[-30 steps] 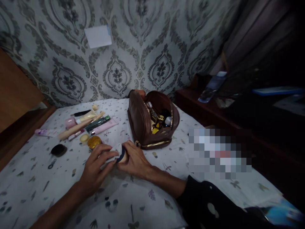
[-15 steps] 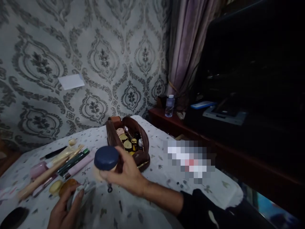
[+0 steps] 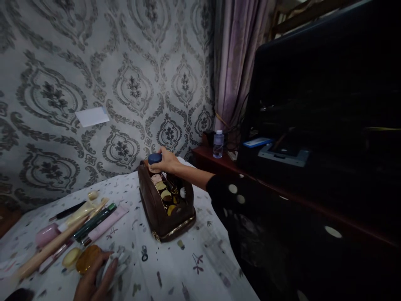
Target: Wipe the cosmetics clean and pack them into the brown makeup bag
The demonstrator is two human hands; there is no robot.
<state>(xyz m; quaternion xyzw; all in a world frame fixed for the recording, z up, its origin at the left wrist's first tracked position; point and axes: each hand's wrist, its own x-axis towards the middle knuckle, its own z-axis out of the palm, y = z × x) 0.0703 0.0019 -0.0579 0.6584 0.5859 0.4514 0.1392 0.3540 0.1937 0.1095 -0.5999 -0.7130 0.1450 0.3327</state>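
Observation:
My right hand (image 3: 168,161) is closed around a cosmetic jar with a dark blue lid (image 3: 154,158), over the far end of the bag's opening. The brown toiletry bag (image 3: 150,209) stands unzipped on the printed sheet, with several gold-lidded and pale containers inside. In the lower left, my left hand (image 3: 95,278) is closed on a crumpled white wipe (image 3: 120,261). Right beside its fingertips lies an amber round container (image 3: 88,259), with a small yellowish jar (image 3: 72,258) to the left. Fingers hide part of the wipe.
Left on the sheet lie a pink tube (image 3: 106,223), a dark green tube (image 3: 95,221), a wooden-coloured stick (image 3: 50,251) and a pink jar (image 3: 46,235). A water bottle (image 3: 218,144) stands on the red-brown furniture beside a large dark screen (image 3: 328,92).
My right hand has carried the blue-lidded jar forward and up, from in front of the bag to its far end. My left hand keeps the wipe near the amber container.

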